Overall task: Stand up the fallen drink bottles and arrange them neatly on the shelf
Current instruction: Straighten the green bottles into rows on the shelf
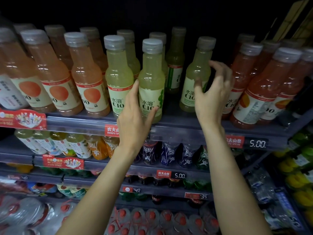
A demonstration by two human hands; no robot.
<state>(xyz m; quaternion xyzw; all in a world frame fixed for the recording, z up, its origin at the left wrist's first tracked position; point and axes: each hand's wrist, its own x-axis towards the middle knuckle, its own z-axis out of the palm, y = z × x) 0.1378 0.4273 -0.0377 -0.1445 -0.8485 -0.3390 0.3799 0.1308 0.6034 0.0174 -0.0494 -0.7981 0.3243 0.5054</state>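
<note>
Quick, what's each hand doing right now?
Left hand: open, fingers touching a lime bottle.
Right hand: loosely curled at another lime bottle; grip unclear.

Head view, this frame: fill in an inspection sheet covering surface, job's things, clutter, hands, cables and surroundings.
Surface: top shelf, dark, with a price rail along its front.
Job's things: yellow-green bottles all upright; front bottle near the edge, right bottle set further back; none seen lying down.
Clutter: nothing seen.
Hands: left hand open, fingers against the front bottle's label; right hand loosely curled around the right bottle, contact unclear.
Cables: nothing seen.
Surroundings: orange bottles to the left, red bottles to the right, lower shelves of drinks, price tag.
</note>
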